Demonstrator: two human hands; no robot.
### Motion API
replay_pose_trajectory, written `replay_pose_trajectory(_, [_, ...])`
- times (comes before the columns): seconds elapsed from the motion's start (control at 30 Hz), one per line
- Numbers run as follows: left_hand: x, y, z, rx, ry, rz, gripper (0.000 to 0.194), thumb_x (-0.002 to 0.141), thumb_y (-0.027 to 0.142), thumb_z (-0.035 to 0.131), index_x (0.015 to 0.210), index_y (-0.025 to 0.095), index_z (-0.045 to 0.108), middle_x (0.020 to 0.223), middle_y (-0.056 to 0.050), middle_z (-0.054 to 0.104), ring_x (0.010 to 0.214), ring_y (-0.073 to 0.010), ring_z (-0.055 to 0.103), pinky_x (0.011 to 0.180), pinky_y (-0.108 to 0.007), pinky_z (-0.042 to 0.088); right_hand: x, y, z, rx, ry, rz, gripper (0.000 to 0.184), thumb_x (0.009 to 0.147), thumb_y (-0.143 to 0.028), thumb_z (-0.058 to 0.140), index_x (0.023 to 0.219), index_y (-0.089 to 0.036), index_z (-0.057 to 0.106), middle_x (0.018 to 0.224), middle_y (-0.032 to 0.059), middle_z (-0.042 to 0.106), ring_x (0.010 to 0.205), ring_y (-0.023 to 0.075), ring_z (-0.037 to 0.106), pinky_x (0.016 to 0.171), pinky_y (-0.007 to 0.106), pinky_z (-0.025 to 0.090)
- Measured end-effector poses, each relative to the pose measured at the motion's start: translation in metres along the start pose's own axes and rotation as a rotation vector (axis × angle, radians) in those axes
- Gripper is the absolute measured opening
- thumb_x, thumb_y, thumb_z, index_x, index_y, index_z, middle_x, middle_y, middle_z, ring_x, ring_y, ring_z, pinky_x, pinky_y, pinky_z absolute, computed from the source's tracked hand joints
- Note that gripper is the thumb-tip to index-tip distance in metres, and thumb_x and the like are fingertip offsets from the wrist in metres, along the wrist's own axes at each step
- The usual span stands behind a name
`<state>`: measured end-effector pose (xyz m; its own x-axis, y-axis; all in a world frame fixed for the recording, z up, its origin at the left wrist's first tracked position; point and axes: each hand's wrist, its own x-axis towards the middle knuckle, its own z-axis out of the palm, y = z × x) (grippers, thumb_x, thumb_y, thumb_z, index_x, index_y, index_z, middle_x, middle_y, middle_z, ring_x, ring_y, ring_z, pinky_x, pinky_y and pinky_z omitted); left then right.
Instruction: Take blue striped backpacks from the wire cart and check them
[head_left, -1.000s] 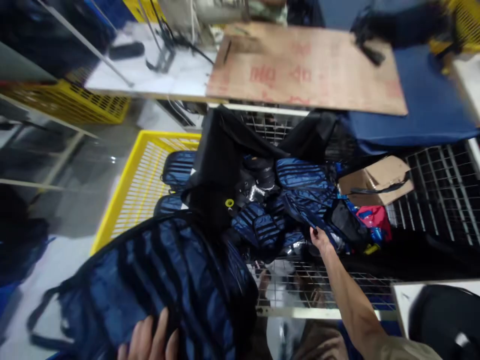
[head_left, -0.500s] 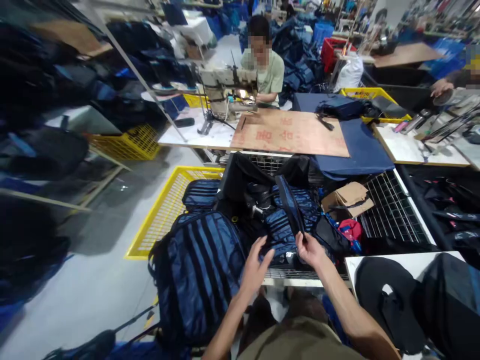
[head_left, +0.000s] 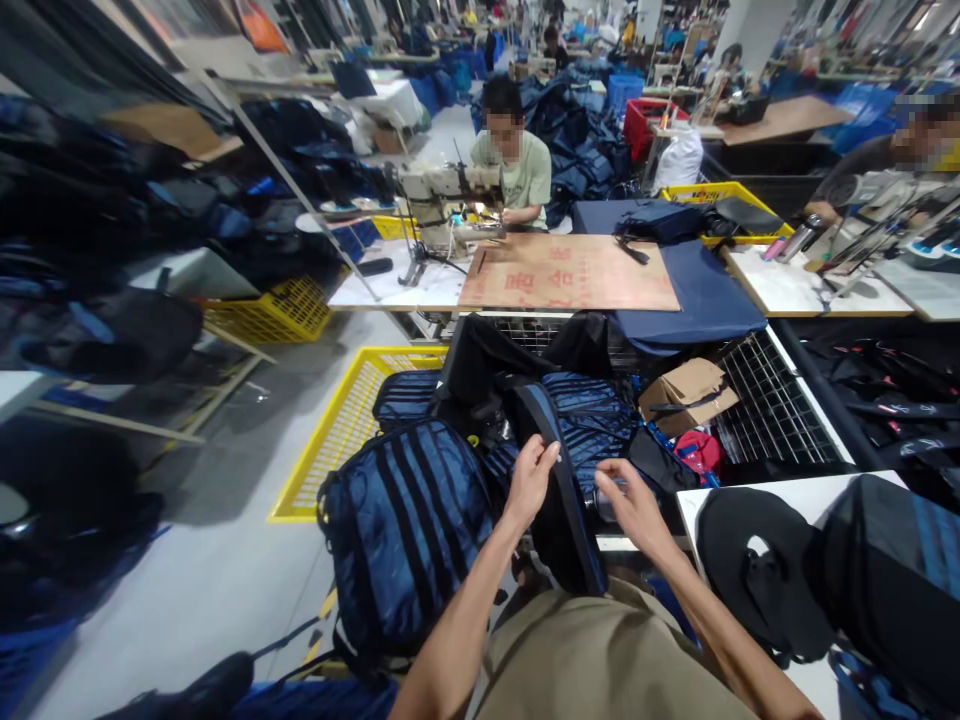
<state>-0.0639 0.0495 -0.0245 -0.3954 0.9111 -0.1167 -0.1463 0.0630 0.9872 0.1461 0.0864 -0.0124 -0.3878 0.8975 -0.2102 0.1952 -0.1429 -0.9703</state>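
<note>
My left hand (head_left: pixel 531 485) pinches the edge of a long, curved black bag piece with a blue band (head_left: pixel 571 515). The piece stands tilted in front of my body, its lower end by my shirt. To its right, my right hand (head_left: pixel 634 505) hovers with bent fingers and a gap between thumb and forefinger; nothing shows in it. Left of my left hand stands a blue backpack with black stripes (head_left: pixel 416 520). Beyond my hands, striped blue bag pieces (head_left: pixel 592 400) lie in a wire-mesh cart (head_left: pixel 780 385).
A yellow crate (head_left: pixel 322 440) stands at the left. Inside the cart are a cardboard piece (head_left: pixel 686 395) and a red item (head_left: pixel 697 452). At right, a white table (head_left: pixel 686 510) bears black bag parts (head_left: pixel 757 570). Ahead, a person (head_left: pixel 517 170) sits at a sewing machine (head_left: pixel 450 200).
The long bag piece has come closer to my body and swung more upright. My left hand has taken hold of its edge; my right hand has let go and moved slightly right.
</note>
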Motion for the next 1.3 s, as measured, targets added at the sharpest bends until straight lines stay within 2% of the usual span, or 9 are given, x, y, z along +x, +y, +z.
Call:
replay_pose_trajectory(0.13, [-0.007,0.009,0.011,-0.032,-0.064,0.004,0.047,0.097,0.067,0.075,0.094,0.023,0.06,0.084,0.001,0.062,0.077,-0.0174,0.057,0.071,-0.029,0.044,0.011,-0.002,0.017,-0.144,-0.079,-0.123,0.05,0.108,-0.068,0.057,0.127,-0.024,0.071,0.118,0.0074,0.077,0.112,0.025,0.07,0.102,0.039,0.053])
replay_pose_trajectory(0.3, [-0.018,0.016,0.015,-0.041,-0.102,0.019,0.033,0.099,0.054,0.072,0.108,0.022,0.068,0.101,-0.004,0.072,0.093,-0.022,0.065,0.086,-0.033,0.051,0.014,0.006,0.041,-0.194,0.016,-0.204,0.048,0.112,-0.065,0.045,0.087,-0.025,0.056,0.084,-0.002,0.059,0.078,0.0183,0.054,0.072,0.031,0.043])
replay_pose_trajectory(0.43, [-0.037,-0.011,0.027,0.001,0.008,-0.051,0.023,0.091,0.036,0.069,0.11,0.024,0.069,0.103,-0.002,0.072,0.098,-0.0225,0.066,0.092,-0.034,0.051,0.01,0.009,0.045,-0.217,0.096,-0.238,0.047,0.113,-0.063,0.046,0.086,-0.025,0.053,0.079,-0.0042,0.053,0.074,0.0165,0.049,0.071,0.029,0.04])
replay_pose_trajectory(0.63, [-0.085,-0.05,0.048,-0.006,0.065,-0.205,0.015,0.079,0.038,0.064,0.075,0.025,0.057,0.072,0.001,0.06,0.072,-0.0207,0.058,0.072,-0.033,0.048,0.025,-0.005,0.028,-0.379,0.344,-0.319,0.044,0.115,-0.06,0.037,0.094,-0.026,0.055,0.08,-0.0013,0.058,0.075,0.0192,0.052,0.074,0.032,0.04])
replay_pose_trajectory(0.77, [-0.063,-0.019,0.029,-0.037,0.074,-0.114,0.025,0.096,0.05,0.061,0.099,0.025,0.067,0.095,-0.001,0.068,0.092,-0.0214,0.065,0.084,-0.033,0.05,0.03,-0.01,0.026,-0.473,0.282,-0.402,0.043,0.114,-0.058,0.035,0.092,-0.027,0.054,0.076,-0.0012,0.058,0.067,0.0192,0.053,0.069,0.032,0.039])
replay_pose_trajectory(0.9, [-0.036,0.016,0.022,0.033,-0.007,0.005,0.048,0.096,0.069,0.072,0.086,0.023,0.067,0.085,0.001,0.06,0.084,-0.0191,0.057,0.081,-0.031,0.047,0.026,-0.007,0.036,-0.429,0.193,-0.351,0.043,0.113,-0.061,0.042,0.088,-0.028,0.052,0.073,-0.0037,0.056,0.063,0.0171,0.05,0.065,0.03,0.039])
replay_pose_trajectory(1.1, [-0.037,0.012,0.035,-0.386,0.045,-0.207,0.065,0.082,0.081,0.085,0.11,0.025,0.068,0.105,-0.005,0.077,0.093,-0.0229,0.071,0.086,-0.036,0.058,0.029,-0.006,0.028,-0.338,0.178,-0.355,0.039,0.109,-0.06,0.053,0.089,-0.027,0.054,0.078,-0.0029,0.062,0.069,0.0176,0.054,0.068,0.03,0.044])
replay_pose_trajectory(1.2, [-0.03,0.013,0.033,-0.219,-0.041,-0.192,0.068,0.079,0.08,0.088,0.117,0.026,0.073,0.122,-0.01,0.08,0.116,-0.0304,0.074,0.105,-0.045,0.058,0.029,-0.009,0.025,-0.35,0.126,-0.376,0.037,0.114,-0.054,0.047,0.09,-0.027,0.056,0.081,-0.0013,0.066,0.07,0.0182,0.057,0.069,0.031,0.045])
replay_pose_trajectory(1.3, [-0.025,0.018,0.032,-0.077,-0.032,-0.174,0.072,0.073,0.083,0.089,0.112,0.024,0.079,0.133,-0.013,0.08,0.14,-0.0393,0.065,0.127,-0.053,0.044,0.028,-0.007,0.027,-0.37,0.125,-0.401,0.039,0.117,-0.053,0.042,0.092,-0.027,0.055,0.083,-0.0005,0.068,0.071,0.0184,0.059,0.07,0.03,0.044])
